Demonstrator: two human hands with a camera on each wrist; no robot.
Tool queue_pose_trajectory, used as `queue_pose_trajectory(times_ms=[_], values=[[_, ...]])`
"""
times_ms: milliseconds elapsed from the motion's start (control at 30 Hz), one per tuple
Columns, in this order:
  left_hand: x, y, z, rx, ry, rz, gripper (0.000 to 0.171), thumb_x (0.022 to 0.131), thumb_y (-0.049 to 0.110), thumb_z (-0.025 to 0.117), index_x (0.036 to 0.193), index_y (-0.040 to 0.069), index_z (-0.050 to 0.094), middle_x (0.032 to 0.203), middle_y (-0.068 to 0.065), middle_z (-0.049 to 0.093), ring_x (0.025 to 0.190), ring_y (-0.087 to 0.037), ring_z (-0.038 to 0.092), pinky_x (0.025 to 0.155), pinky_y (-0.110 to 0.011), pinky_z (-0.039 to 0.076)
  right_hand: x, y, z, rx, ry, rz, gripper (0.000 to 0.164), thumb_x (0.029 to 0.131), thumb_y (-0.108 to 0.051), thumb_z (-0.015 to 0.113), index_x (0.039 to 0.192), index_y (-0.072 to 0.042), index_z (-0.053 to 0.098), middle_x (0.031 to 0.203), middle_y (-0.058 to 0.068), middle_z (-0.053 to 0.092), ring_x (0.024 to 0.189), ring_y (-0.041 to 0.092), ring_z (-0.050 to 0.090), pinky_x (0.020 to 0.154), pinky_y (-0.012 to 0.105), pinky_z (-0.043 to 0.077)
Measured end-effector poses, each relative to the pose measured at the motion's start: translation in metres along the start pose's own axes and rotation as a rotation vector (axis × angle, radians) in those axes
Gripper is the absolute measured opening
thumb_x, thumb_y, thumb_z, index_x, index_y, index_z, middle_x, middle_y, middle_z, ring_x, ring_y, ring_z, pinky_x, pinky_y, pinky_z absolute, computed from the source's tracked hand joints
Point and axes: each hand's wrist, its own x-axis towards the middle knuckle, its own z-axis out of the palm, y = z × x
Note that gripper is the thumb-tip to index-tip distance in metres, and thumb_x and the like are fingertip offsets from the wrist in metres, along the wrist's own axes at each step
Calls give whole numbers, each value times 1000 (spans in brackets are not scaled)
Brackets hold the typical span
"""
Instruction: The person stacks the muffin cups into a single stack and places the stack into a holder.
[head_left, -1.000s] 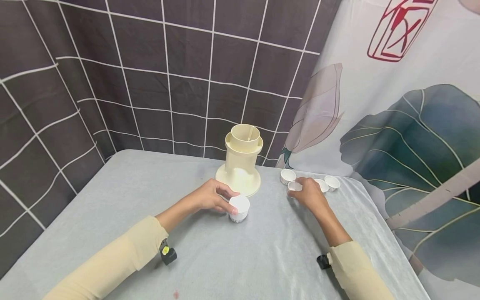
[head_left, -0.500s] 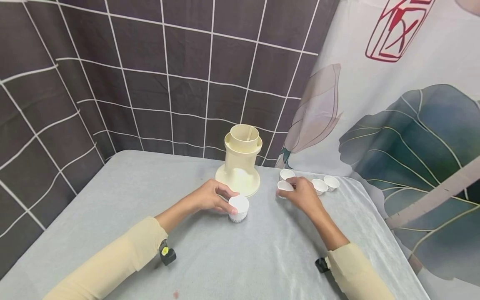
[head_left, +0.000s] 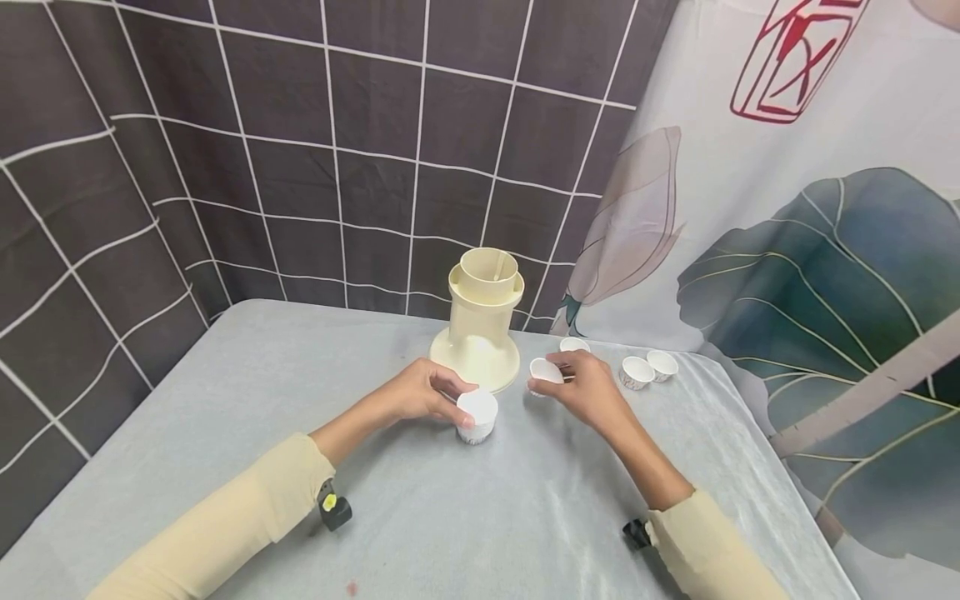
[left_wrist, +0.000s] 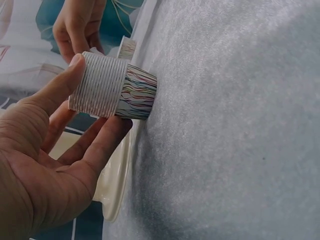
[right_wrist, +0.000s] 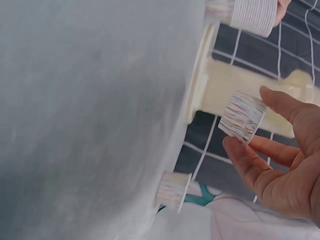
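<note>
My left hand (head_left: 423, 393) holds a nested stack of white paper cups (left_wrist: 102, 85) upright on the table, thumb on one side and fingers on the other. Colored wavy lines show on the lowest cup of the stack. To the right, my right hand (head_left: 588, 390) pinches a single small paper cup (right_wrist: 243, 117) by its rim between thumb and fingers. In the right wrist view this cup is off the tabletop, with a gap between it and the stack. Behind my right hand another paper cup (head_left: 574, 343) is partly hidden.
A cream plastic stand (head_left: 483, 325) with a round base and tube-like top stands just behind the stack. Two more paper cups, a nearer cup (head_left: 636, 375) and a farther cup (head_left: 663, 367), sit at the back right. Grey cloth covers the table (head_left: 450, 525); curtains hang behind.
My right hand has moved left with its cup, away from the two cups at the right and closer to the stack. The left hand and the stack have stayed in place.
</note>
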Motion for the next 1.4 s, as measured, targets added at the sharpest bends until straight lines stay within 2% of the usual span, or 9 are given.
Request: queue_pose_trajectory(times_ms=[300,467,867,1100,1400], values=[[-1,-1,0,9,-6,26,47,81,2,99,126,1,84,113,-16,88,95,-11,79,80,-27,68,-8,-20,7,93,-40,-52,52,91,-32,95,130,-1,81,128,17,83,114,36,83,94,47,70],[-1,-2,0,19,-10,50,46,82,1,99,126,-2,83,114,-19,87,99,-13,81,83,-31,70,-13,-32,11,146,-67,-85,48,91,-30,96,129,-4,82,130,16,80,115,35,83,96,46,70],[-1,-5,0,47,-9,76,49,84,3,98,129,-3,81,116,-19,87,106,-21,83,88,-33,71,-20,-58,20,182,-108,-161,52,91,-28,95,133,-1,80,129,17,76,116,33,81,101,43,70],[0,-7,-1,84,-1,86,50,84,4,98,129,-6,80,118,-20,86,112,-28,84,92,-34,70,-22,-62,27,195,-123,-177,52,92,-28,96,134,-2,80,131,16,76,115,30,81,101,40,69],[-1,-5,-1,123,-2,95,45,84,7,98,124,-5,82,117,-18,87,111,-28,84,94,-33,70,-23,-62,31,209,-127,-193,53,92,-31,96,135,-4,80,131,15,77,118,31,80,102,41,69]])
